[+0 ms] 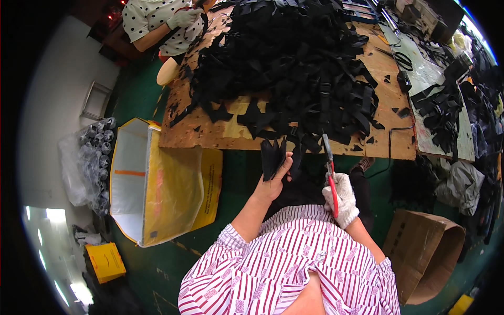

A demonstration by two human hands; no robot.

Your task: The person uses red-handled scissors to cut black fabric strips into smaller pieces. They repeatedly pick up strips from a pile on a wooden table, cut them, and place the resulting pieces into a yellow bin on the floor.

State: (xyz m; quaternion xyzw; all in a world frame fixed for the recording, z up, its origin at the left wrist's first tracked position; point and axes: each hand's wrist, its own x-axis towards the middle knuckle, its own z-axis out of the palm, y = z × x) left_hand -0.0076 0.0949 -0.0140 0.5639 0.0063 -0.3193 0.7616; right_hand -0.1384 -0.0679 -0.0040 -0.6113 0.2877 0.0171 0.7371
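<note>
My bare left hand [279, 173] grips several black fabric strips [273, 157] with pointed ends, just below the wooden table's [394, 139] front edge. My right hand [341, 199], in a white knit glove, is closed on a red-handled tool [332, 194] whose long metal tip points up toward the table edge, right of the strips. A large heap of black strips [283, 52] covers much of the tabletop.
A co-worker [142, 23] stands at the upper left. A yellow bin [173, 194] and bagged rolls [97, 157] are on the left. A cardboard box [420, 252] is at lower right. A side board [441, 118] holds more strips, and a cord [390, 152] hangs near me.
</note>
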